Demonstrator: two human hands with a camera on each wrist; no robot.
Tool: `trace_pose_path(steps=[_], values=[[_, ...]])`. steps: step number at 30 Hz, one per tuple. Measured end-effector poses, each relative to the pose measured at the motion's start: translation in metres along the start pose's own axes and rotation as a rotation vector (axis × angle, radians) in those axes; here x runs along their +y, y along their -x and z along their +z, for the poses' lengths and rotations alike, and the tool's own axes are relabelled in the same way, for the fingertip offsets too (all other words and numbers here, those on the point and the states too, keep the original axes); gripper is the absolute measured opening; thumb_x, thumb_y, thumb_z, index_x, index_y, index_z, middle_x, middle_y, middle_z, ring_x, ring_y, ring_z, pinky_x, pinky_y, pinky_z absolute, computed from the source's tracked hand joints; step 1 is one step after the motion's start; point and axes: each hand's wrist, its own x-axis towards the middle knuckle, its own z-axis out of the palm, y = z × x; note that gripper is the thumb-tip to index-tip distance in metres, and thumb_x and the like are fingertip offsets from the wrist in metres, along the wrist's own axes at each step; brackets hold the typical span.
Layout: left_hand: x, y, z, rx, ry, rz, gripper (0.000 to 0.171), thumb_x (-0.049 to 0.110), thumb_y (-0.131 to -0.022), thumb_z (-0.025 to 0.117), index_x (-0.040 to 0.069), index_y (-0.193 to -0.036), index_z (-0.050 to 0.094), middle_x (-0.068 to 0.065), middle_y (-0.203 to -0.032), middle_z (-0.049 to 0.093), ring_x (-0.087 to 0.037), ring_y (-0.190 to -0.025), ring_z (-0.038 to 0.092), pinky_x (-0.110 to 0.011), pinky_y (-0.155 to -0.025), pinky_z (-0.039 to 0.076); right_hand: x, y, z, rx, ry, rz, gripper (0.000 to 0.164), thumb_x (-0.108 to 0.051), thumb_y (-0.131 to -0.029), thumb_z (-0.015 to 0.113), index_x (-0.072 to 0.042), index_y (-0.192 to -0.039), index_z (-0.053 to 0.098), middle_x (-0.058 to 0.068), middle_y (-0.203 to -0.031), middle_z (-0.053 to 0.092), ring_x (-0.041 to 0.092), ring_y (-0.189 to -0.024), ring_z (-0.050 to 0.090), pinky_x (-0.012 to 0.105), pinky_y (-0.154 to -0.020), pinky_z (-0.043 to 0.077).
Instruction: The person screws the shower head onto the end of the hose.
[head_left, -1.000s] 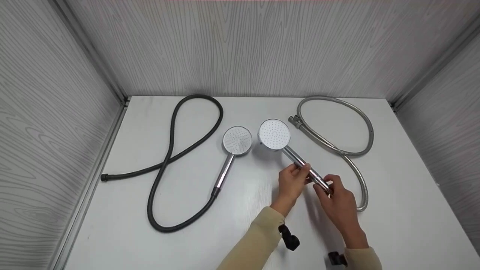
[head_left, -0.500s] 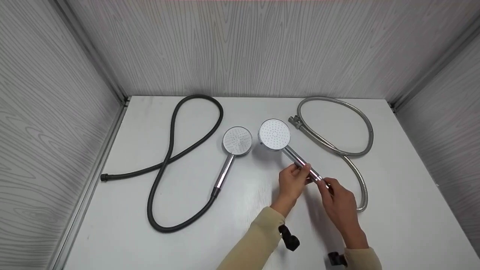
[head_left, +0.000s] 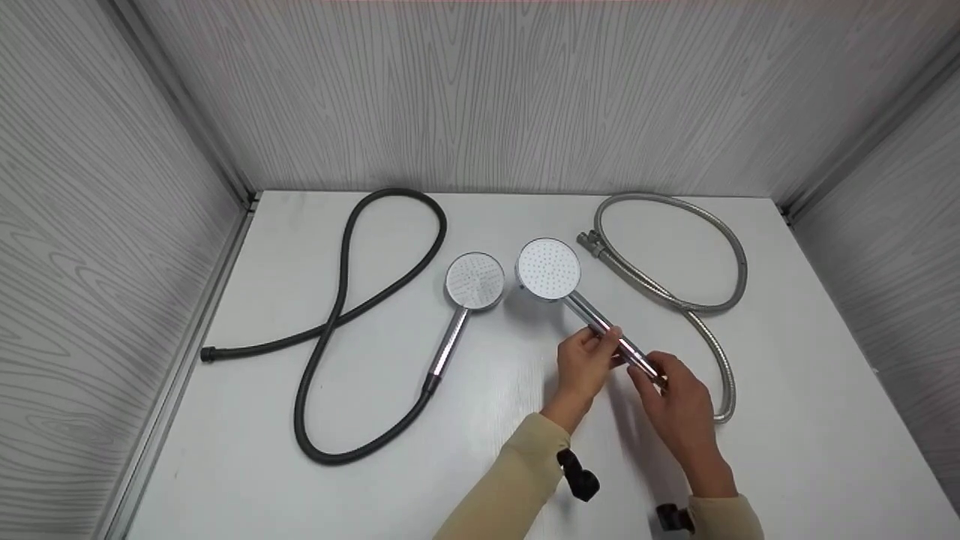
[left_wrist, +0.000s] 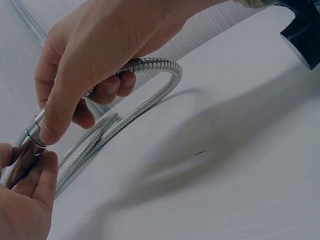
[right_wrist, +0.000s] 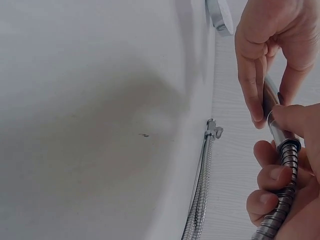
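Note:
A chrome hand shower (head_left: pixel 549 268) with a round white spray face points up and to the left in the head view. My left hand (head_left: pixel 583 367) grips the lower part of its handle. At the handle's end, my right hand (head_left: pixel 679 405) pinches the metal hose connector (right_wrist: pixel 281 132) between thumb and fingers. The connector meets the handle end in both wrist views. From there the flexible metal hose (right_wrist: pixel 282 205) runs back through the curled fingers of my right hand. That hand hides most of the joint in the head view.
A second hand shower (head_left: pixel 475 282) lies left of the held one, joined to a looped black hose (head_left: pixel 341 300). At the back right, the metal hose loops beside its free-end fitting (head_left: pixel 592 241). Grey wood-grain walls (head_left: pixel 480 97) enclose the white table (head_left: pixel 247 420).
My right thumb and fingers roll forward over the connector, then back to about where they were. My left hand and the hand shower keep their place.

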Motion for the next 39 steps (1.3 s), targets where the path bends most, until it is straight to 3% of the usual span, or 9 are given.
trace_pose_path(steps=[7,17,21,31,39], values=[[0.0015,-0.0008,0.0017,0.010,0.006,-0.012,0.020,0.010,-0.101,0.071,-0.008,-0.109,0.069,-0.022,-0.100,0.078,-0.018,-0.086,0.078,-0.035,-0.081,0.065,-0.0011,0.0002,0.0003,0.024,0.017,-0.007,0.021,-0.015,-0.099,0.074,0.002,-0.112,0.073,0.013,-0.094,0.074,0.020,-0.077,0.063,0.036,-0.067,0.051],[0.0007,-0.0015,0.0020,0.028,0.039,-0.012,0.021,0.008,-0.101,0.070,-0.012,-0.109,0.068,-0.027,-0.101,0.077,-0.022,-0.086,0.079,-0.039,-0.080,0.066,-0.0025,-0.0023,-0.0007,0.059,-0.022,-0.009,0.032,-0.007,-0.086,0.087,-0.003,-0.112,0.071,0.007,-0.085,0.071,0.013,-0.069,0.053,0.019,-0.061,0.039],[0.0010,-0.0019,0.0014,0.028,0.029,-0.024,0.021,0.009,-0.101,0.071,-0.010,-0.110,0.069,-0.025,-0.103,0.078,-0.019,-0.085,0.078,-0.038,-0.079,0.066,-0.0038,-0.0018,-0.0019,0.049,-0.026,0.017,0.024,-0.010,-0.088,0.086,-0.002,-0.107,0.073,0.006,-0.082,0.069,0.013,-0.072,0.053,0.022,-0.063,0.041],[0.0050,-0.0017,0.0025,0.029,0.030,-0.045,0.019,0.010,-0.101,0.072,-0.008,-0.109,0.070,-0.019,-0.099,0.079,-0.016,-0.083,0.077,-0.037,-0.079,0.066,-0.0035,-0.0021,-0.0004,0.074,0.023,-0.026,0.017,-0.013,-0.094,0.080,0.001,-0.103,0.076,0.007,-0.073,0.062,0.015,-0.069,0.048,0.030,-0.061,0.039],[0.0018,-0.0016,0.0018,0.034,0.017,-0.031,0.019,0.009,-0.101,0.070,-0.010,-0.106,0.070,-0.022,-0.097,0.079,-0.017,-0.081,0.077,-0.037,-0.077,0.066,0.0001,0.0016,0.0023,0.102,0.001,-0.040,0.033,-0.011,-0.083,0.090,-0.001,-0.109,0.073,0.009,-0.081,0.068,0.016,-0.072,0.054,0.028,-0.063,0.042]])
